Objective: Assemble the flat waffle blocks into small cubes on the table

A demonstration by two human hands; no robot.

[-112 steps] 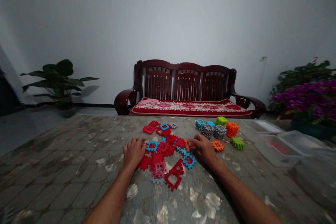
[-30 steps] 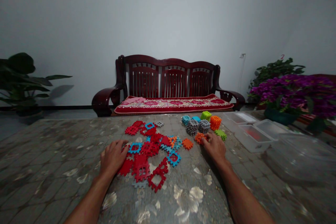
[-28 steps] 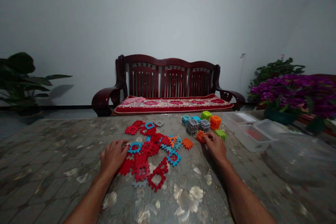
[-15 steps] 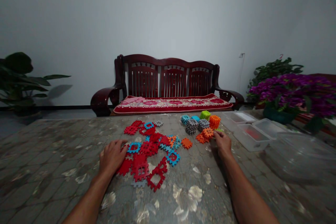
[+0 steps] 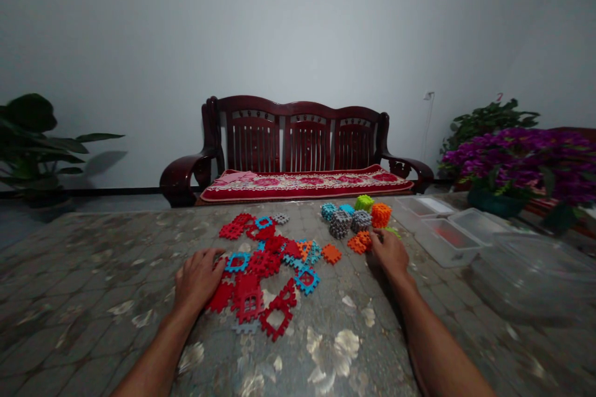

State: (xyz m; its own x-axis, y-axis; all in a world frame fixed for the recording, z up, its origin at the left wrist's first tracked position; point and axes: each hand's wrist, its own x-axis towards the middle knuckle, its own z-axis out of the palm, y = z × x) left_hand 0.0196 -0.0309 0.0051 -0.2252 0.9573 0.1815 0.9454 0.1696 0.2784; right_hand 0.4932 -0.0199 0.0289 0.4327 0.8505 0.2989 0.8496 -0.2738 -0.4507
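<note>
The orange interlocking plastic tiles [image 5: 359,243] have just shifted to lie in front of the grey plastic cubes [image 5: 339,224], your right hand [image 5: 390,255] curled beside them, its grip unclear, while your left hand [image 5: 198,279] rests open on the red waffle-edged plastic tiles [image 5: 249,301].

The way at 10 to 11 o'clock from the right hand [image 5: 390,255] is being blocked by orange interlocking tiles [image 5: 359,243] and stacked plastic cubes [image 5: 354,221]. Its 9 o'clock path is being narrowed by red and blue interlocking tiles [image 5: 263,267], which are also obstructing the left hand [image 5: 198,279] at 2 o'clock. Room is being left at 3 o'clock, up to clear plastic boxes [image 5: 444,242].
</note>
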